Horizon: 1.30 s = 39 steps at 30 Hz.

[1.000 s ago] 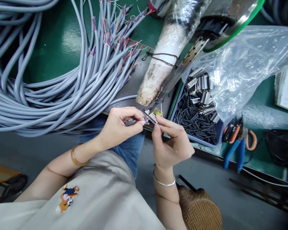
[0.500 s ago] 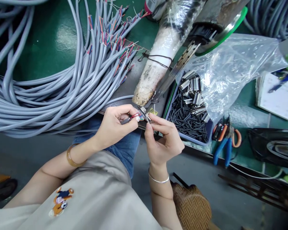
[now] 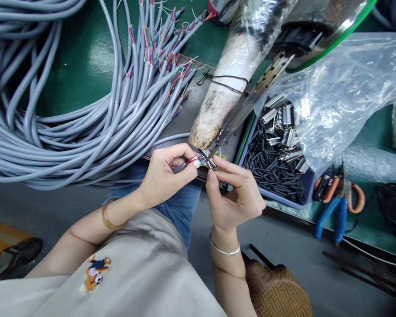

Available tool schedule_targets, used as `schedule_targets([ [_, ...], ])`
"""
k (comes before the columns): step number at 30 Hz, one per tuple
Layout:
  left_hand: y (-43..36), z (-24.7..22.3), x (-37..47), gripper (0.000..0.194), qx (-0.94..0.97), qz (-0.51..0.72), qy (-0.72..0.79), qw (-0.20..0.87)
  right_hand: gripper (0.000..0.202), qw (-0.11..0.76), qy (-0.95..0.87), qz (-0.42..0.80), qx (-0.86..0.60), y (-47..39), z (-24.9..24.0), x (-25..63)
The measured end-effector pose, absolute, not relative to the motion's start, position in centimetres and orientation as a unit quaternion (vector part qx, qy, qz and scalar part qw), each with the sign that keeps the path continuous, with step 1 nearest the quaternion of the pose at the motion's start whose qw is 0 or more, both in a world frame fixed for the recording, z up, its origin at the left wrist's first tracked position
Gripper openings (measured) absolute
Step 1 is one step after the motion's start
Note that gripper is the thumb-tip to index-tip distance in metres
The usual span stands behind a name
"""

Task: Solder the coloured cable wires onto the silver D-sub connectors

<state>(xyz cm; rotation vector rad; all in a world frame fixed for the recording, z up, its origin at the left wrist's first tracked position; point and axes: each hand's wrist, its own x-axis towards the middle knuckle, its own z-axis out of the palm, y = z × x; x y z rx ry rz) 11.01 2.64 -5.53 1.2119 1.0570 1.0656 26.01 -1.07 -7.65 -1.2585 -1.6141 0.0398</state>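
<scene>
My left hand is closed on the stripped end of a grey cable, whose red, blue and green wires fan out toward a small metal multi-pin connector. My right hand pinches a thin pale wire between thumb and fingertips, close against the connector's pins. Over the connector hangs the dark tip of a soldering iron, which points down from the upper right. Whether the tip touches a pin is too small to tell. A wrapped white tube slants down beside the iron.
Many grey cables with bared coloured ends cover the bench's left side. Right of my hands stands a blue bin of black sleeves and metal connectors, partly under a plastic bag. Beyond it lie blue-handled pliers. A woven stool is below.
The camera view has shifted, so everything sits farther right in the picture. Both hands keep nearly the same grip, and the connector appears slightly closer under the iron's tip.
</scene>
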Motion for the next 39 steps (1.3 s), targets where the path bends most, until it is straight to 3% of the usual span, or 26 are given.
schedule_targets([
  [6,2.6,-4.9,11.0,0.01,0.525,0.464,0.451,0.553,0.022,0.517,-0.676,-0.007,-0.526,-1.2,-7.0,25.8],
  [22,1.9,-5.5,10.6,0.011,0.465,0.432,0.43,0.642,0.021,0.469,-0.72,-0.108,-0.5,-2.2,-8.0,26.5],
  [25,1.6,-5.5,10.2,0.014,0.449,0.417,0.42,0.67,0.022,0.482,-0.708,-0.088,-0.509,-2.4,-7.9,26.3],
  [31,1.2,-5.8,10.1,0.018,0.401,0.407,0.429,0.699,0.016,0.533,-0.641,0.09,-0.545,-2.6,-7.7,25.9],
  [39,1.7,-5.2,10.9,0.013,0.403,0.471,0.426,0.659,0.019,0.5,-0.681,0.013,-0.535,-2.3,-7.6,25.7],
])
